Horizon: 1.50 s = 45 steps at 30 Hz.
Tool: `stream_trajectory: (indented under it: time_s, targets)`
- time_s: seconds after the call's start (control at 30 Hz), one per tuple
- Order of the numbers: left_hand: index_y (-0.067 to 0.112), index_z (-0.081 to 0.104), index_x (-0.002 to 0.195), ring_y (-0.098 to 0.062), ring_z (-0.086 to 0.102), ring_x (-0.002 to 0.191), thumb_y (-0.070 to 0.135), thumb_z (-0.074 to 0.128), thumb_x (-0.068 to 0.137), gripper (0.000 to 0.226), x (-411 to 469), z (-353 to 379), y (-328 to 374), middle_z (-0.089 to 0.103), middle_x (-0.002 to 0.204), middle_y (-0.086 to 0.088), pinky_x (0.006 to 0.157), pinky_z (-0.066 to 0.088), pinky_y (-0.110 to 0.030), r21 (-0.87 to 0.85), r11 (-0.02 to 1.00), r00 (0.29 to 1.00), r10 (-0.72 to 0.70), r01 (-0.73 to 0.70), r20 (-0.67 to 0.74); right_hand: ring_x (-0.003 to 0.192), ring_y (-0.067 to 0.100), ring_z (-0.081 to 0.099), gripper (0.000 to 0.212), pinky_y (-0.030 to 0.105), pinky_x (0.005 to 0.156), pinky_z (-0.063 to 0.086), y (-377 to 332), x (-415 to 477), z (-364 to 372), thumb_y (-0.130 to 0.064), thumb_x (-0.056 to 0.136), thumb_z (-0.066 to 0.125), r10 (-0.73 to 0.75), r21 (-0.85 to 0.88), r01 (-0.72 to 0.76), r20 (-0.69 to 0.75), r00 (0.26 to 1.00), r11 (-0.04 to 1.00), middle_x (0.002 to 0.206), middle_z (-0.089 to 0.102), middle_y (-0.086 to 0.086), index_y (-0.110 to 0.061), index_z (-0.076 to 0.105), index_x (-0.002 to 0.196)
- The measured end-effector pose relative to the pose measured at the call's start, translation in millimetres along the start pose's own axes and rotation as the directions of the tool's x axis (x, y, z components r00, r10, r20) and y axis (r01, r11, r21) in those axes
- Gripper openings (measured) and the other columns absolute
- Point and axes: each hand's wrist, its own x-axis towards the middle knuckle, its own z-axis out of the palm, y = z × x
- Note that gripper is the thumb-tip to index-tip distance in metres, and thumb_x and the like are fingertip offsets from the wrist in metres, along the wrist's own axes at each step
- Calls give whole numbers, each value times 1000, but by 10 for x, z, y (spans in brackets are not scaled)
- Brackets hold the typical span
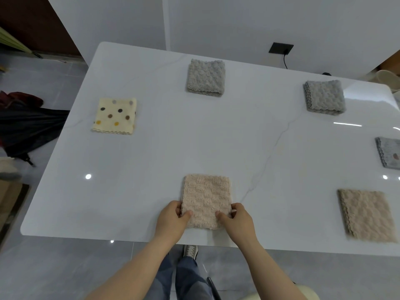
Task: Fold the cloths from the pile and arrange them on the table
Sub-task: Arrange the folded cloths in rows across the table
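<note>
Pink cloth [206,200] — between both hands' fingers [185,214] (pinched).

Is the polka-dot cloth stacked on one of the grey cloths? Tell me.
No, the polka-dot cloth lies alone on the table, well apart from the nearest grey cloth.

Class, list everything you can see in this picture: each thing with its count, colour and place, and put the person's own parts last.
table: 1, white, fills the middle
grey cloths: 2, folded, far middle and far right
grey spotted cloth: 1, right edge, cut off
dotted cloth: 1, cream, folded, left
beige cloths: 2, folded, one near middle under the hands, one near right
socket: 1, black, on the wall, cable plugged in
umbrella: 1, black, floor at left
left hand: pinches the near beige cloth's left edge
right hand: pinches its right edge
</note>
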Motion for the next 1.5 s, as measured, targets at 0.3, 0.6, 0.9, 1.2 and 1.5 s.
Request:
stream_trajectory:
  time_s: [0.3,0.6,0.9,1.2,1.5]
  targets:
    - [6,51,124,-15,57,91,19,65,88,41,-92,-90,44,57,99,0,77,44,-22,-34,999,998,-12,10,-64,102,17,55,49,25,78,44,-21,-89,-119,-31,86,66,-59,-22,57,-75,995,998,114,54,1,-13,48,128]
    - [11,57,116,-5,57,83,18,65,87,31,-396,-280,51,62,99,0,66,40,-9,-67,998,985,5,-17,-171,67,6,56,13,13,58,40,-284,-266,-150,-21,87,62,-251,-10,251,16,968,968,81,62,-5,-22,60,100]
    - [18,59,101,-2,58,81,16,66,86,16,-604,-640,-80,66,97,-3,66,40,-8,-127,992,967,-26,-7,-255,71,6,56,13,19,64,46,-596,-468,229,-19,87,59,-301,-81,316,157,940,945,82,61,-8,-22,60,99]
    - [20,59,99,-1,57,80,16,65,87,14,-735,-1432,-400,65,91,6,62,40,-6,-204,978,955,-26,-36,-296,75,8,59,16,16,60,43,-1016,-791,930,-22,87,59,-341,-149,369,184,922,917,88,63,-6,-22,60,103]
    - [20,61,95,-7,59,74,13,66,85,13,-918,-2757,-1158,64,84,8,59,41,-4,-180,982,962,7,-58,-274,71,8,56,14,14,56,40,-1523,-1426,2117,-20,87,60,-312,-80,329,171,934,941,89,63,-2,-19,61,101]
